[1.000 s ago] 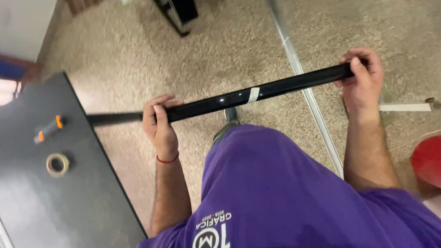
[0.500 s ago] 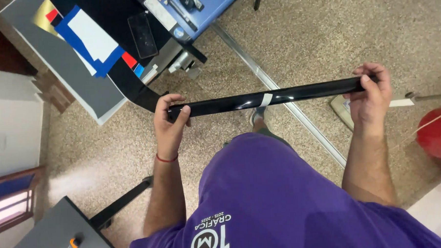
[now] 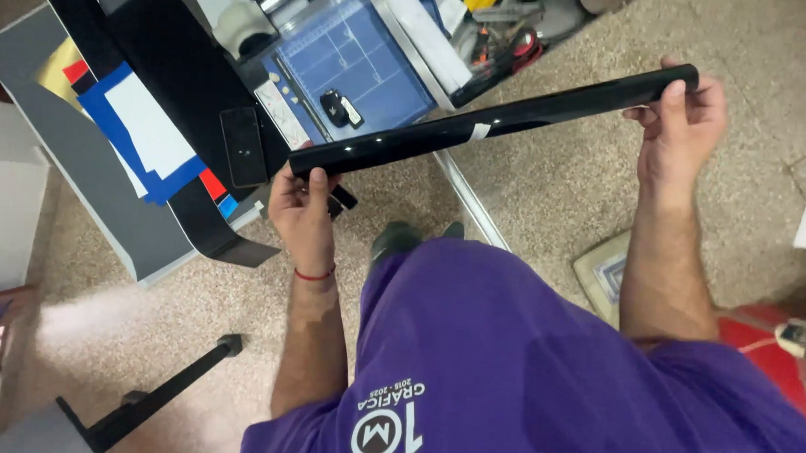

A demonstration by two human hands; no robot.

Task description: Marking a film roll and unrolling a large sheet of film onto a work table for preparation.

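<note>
Two hands on one long glossy black roll [image 3: 497, 118], held level above the speckled floor [image 3: 562, 176]: left hand [image 3: 302, 203] closed around its left end, right hand [image 3: 681, 123] cupping the right end, fingers partly curled, thumb on top. One small white tape strip [image 3: 480, 131] sits mid-roll. One red string band [image 3: 314, 276] on left wrist. Counter [image 3: 145, 244] beyond carries one blue cutting mat [image 3: 362, 63], one black key fob [image 3: 338, 107], one black flat rectangle [image 3: 242, 145], stacked blue, white, red and yellow sheets [image 3: 141, 128].

Worktable [image 3: 108, 219]: blue cutting mat [image 3: 362, 67], black phone [image 3: 242, 145], coloured sheets [image 3: 149, 128]. Speckled floor [image 3: 553, 168]: metal rail [image 3: 474, 206].
</note>
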